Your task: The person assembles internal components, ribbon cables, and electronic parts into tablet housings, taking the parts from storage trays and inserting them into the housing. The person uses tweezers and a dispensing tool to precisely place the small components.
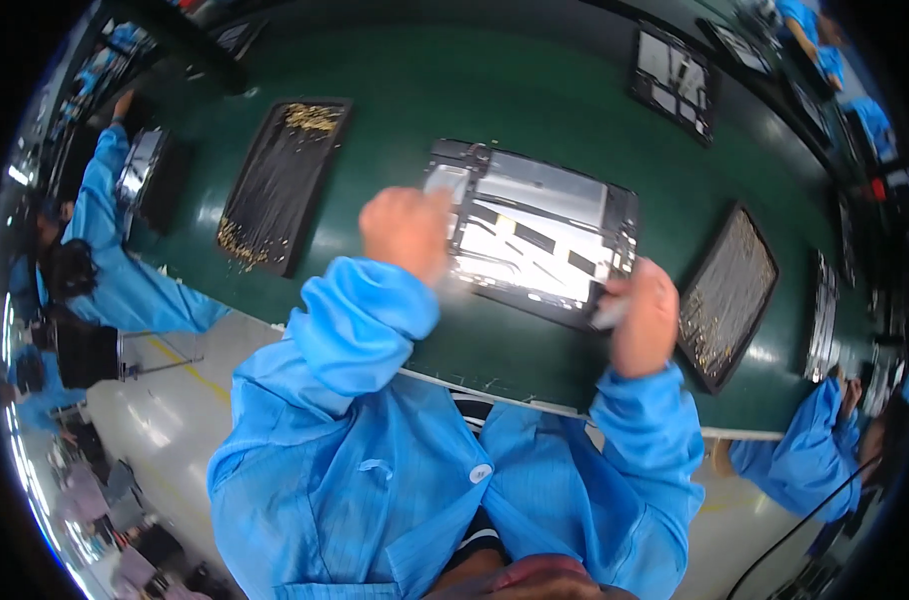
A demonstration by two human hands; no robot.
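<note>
In front of me on the green table lies a flat black frame [515, 228] with shiny silver panels and small dark rectangles, like an opened tablet or laptop housing. My left hand [407, 235] is at its left edge, fingers curled together and slightly blurred. At the lower right corner is my right hand [647, 315], its fingers pinched together. Pale material shows at the fingertips of both hands; whether it is a finger covering or a held piece I cannot make out. Anything small between the fingers is hidden.
A dark tray [285, 185] with many small gold-coloured pieces, probably screws, lies to the left. A similar tray [730, 300] lies to the right. Another panelled frame [673, 82] rests at the far right. Co-workers in blue sit at both sides, one sleeve [140, 275] near the left table edge.
</note>
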